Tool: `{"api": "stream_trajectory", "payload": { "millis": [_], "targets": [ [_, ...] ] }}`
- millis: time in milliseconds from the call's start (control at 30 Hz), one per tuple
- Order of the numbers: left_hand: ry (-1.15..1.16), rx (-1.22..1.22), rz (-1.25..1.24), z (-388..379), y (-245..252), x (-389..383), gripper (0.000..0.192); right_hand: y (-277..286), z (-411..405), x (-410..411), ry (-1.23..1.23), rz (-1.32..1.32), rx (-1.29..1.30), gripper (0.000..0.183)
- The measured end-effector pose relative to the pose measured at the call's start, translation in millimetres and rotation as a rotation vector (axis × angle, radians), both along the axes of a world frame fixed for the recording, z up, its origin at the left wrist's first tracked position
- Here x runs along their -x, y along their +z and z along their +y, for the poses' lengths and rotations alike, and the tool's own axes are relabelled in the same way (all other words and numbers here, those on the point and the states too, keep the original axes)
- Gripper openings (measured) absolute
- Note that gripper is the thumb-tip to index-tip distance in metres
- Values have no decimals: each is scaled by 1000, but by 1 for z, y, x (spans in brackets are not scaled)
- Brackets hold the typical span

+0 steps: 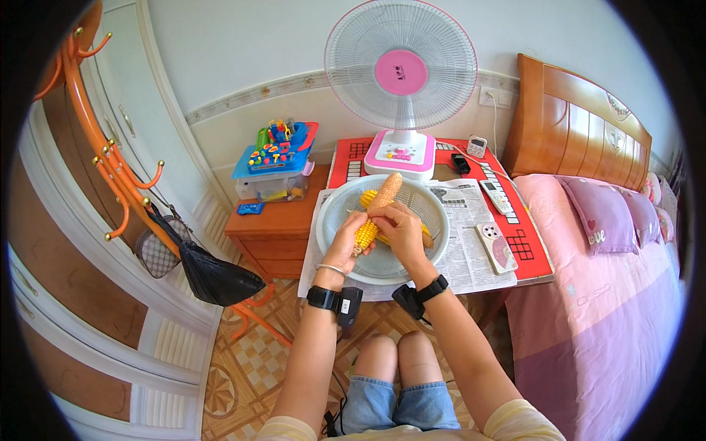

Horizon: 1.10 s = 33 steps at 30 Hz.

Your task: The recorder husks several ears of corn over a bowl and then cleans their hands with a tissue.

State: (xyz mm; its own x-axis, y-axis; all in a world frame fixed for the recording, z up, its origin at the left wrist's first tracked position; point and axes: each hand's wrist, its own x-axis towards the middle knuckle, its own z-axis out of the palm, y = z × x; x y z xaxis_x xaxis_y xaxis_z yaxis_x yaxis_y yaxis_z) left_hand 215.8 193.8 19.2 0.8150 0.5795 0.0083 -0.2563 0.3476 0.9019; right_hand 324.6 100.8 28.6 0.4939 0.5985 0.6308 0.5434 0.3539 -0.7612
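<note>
A partly shelled corn cob (384, 194) is held above a plastic colander. Its far end is bare and tan, while yellow kernels (364, 236) still cover the end closer to me. My left hand (347, 231) grips the cob from the left, near its kernel-covered part. From the right, my right hand (401, 229) presses its thumb and fingers against the cob around the middle. The pale perforated colander (332, 212) sits beneath both hands. Other yellow corn lies inside it, partly covered by my hands and the held cob.
Newspaper (466, 248) lies under the colander on a red-topped table (538, 259). Behind stands a pink-and-white fan (401, 154). A phone (496, 248), a remote control (496, 197) and a small black device (460, 163) are to the right. Toys on a plastic box (273, 186) stand left.
</note>
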Motion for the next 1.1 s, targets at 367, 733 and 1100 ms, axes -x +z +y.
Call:
{"api": "stream_trajectory", "payload": {
  "millis": [367,733,1100],
  "targets": [
    [-89,39,34,-3,9,2,33,0,2,-8,23,-203,99,10],
    [94,247,-102,8,3,7,32,-9,9,-9,-119,-61,83,14],
    [88,159,-121,7,-3,4,43,10,-3,7,-4,-57,-7,9]
  ]
}}
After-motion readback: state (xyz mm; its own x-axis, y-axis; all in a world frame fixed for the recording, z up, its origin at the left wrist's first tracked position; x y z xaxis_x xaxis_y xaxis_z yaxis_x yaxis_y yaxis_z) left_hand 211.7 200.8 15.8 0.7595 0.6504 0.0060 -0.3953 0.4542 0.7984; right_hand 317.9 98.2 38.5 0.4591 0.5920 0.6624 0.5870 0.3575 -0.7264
